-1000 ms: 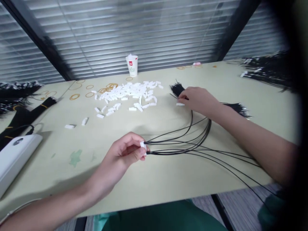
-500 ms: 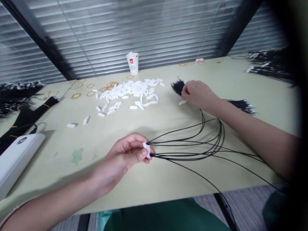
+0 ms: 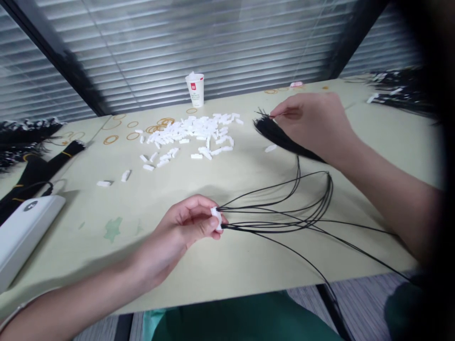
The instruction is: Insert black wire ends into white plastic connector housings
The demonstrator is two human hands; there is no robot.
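Note:
My left hand (image 3: 194, 222) is closed on a white plastic connector (image 3: 216, 219), thumb in front and fingers behind. Several thin black wires (image 3: 277, 223) run out of the connector to the right, looping over the table and past its front edge. My right hand (image 3: 309, 118) is raised over a bundle of loose black wires (image 3: 275, 133). Its thumb and forefinger pinch what looks like a wire end just above the bundle's tip. One white connector (image 3: 270, 148) lies on the table just below that bundle.
A heap of white connectors (image 3: 195, 130) covers the table's middle, with rubber bands (image 3: 156, 128) beside it. A paper cup (image 3: 195, 90) stands at the back. Bundled wires (image 3: 53, 166) and a white device (image 3: 31, 232) are on the left; more wires (image 3: 405, 97) lie far right.
My right hand has lifted and moved slightly right, uncovering more of the wire bundle, with a thin wire end at its fingertips. My left hand keeps its hold on the connector.

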